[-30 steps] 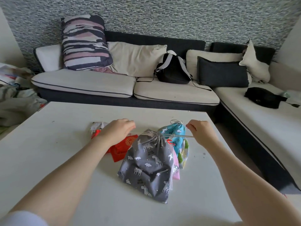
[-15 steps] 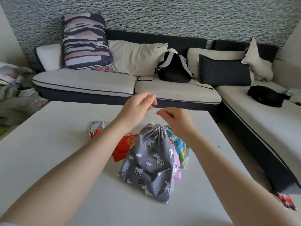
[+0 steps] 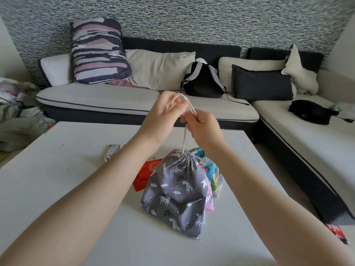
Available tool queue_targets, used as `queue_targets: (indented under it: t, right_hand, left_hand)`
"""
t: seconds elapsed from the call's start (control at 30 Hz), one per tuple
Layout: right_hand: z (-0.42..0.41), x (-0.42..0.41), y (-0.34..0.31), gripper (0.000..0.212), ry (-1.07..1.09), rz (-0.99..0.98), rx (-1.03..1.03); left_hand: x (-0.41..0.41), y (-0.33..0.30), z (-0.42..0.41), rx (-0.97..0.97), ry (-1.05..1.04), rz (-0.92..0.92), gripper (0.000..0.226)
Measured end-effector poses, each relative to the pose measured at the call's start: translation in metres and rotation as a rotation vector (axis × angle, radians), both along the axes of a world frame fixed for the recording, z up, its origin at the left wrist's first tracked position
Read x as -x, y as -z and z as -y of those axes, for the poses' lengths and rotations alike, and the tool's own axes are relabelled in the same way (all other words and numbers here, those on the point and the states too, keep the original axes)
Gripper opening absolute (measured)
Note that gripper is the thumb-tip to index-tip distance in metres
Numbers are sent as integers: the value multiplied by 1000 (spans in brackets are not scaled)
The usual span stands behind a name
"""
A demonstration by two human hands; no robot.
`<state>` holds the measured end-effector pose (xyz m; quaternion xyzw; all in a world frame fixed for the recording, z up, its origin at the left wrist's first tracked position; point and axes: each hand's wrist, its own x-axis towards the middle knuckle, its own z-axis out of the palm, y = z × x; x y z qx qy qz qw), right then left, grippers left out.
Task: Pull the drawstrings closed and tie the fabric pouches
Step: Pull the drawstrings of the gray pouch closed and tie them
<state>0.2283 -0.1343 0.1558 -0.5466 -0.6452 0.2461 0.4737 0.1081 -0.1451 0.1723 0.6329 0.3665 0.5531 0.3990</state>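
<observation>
Here we are viewing a grey pouch (image 3: 177,191) lying on the white tabletop (image 3: 57,179), slightly toward its right edge and about midway between the far and near edges. The fabric is showing white unicorns, small clouds and short printed words. Its neck is sitting gathered into tight pleats, pointing toward the far edge, while the body is spreading wide and creased toward the near edge.

A pale drawstring (image 3: 184,140) is rising straight from the gathered neck to the hands above it. We are seeing the right hand (image 3: 204,129) with fingers curled, pinching the cord where it comes up from the neck. The left hand (image 3: 163,117) is touching the right, its fingers curled around a loop of the same cord, which is arching over the fingertips and running down to the right hand. A second cord end is lying loose beside the neck.

Partly under the grey pouch, on its right, other pouches are showing: a blue pouch (image 3: 199,153) with a printed pattern, a pink pouch (image 3: 209,203) and a green-and-white pouch (image 3: 217,183). Touching its left side, a red pouch (image 3: 146,173) with a gold emblem is lying flat. A small white pouch (image 3: 113,150) is resting farther toward the left edge, apart from the rest.

Beyond the far edge we are seeing a sofa (image 3: 115,100) carrying a black backpack (image 3: 201,81).
</observation>
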Motion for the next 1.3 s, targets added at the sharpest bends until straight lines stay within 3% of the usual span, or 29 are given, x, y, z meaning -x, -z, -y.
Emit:
queue_targets:
  t: [0.1, 0.13, 0.2, 0.23, 0.27, 0.37, 0.47, 0.6, 0.7, 0.83, 0.9, 1.03, 1.1, 1.3]
  right_hand:
    - [1, 0, -7, 30, -150, -439, 225]
    - [0, -2, -10, 30, -201, -572, 321]
    - [-1, -6, -12, 30, -278, -764, 493]
    - [-2, -9, -11, 30, -291, -846, 557]
    - [-3, -12, -10, 31, -278, -920, 606]
    - [-3, -24, 1, 21, -92, -882, 705]
    - [0, -30, 7, 7, 5, -849, 677]
    - [4, -19, -13, 14, -188, -1089, 472]
    - [4, -4, -32, 14, -317, -1134, 384]
    - [0, 15, -41, 26, -475, -1215, 381]
    - [-1, 21, -34, 40, -516, -1047, 485]
    - [3, 18, -6, 33, -289, -158, 691]
    - [4, 10, 7, 34, -218, 151, 680]
    - [15, -15, 24, 42, -244, 373, 469]
  left_hand:
    - [-6, 30, -2, 272, 9, -73, 59]
    - [-7, 41, 0, 307, 60, -180, 58]
    - [-8, 58, 2, 249, 88, -370, 21]
    - [-8, 62, 3, 235, 72, -363, 10]
    - [-9, 63, 4, 246, 67, -297, 21]
    - [-9, 65, 0, 415, 5, -106, 30]
    - [-8, 63, -2, 517, -36, -281, 25]
    - [-10, 62, 8, 591, 233, -407, 22]
    - [-10, 65, 17, 525, 396, -531, 35]
    - [-8, 73, 17, 294, 349, -716, 27]
    - [-5, 75, 16, 269, 319, -708, 37]
    - [1, 79, 13, 291, 292, -555, 38]
    - [2, 79, 11, 350, 295, -415, 37]
    - [4, 82, 7, 466, 255, -164, 41]
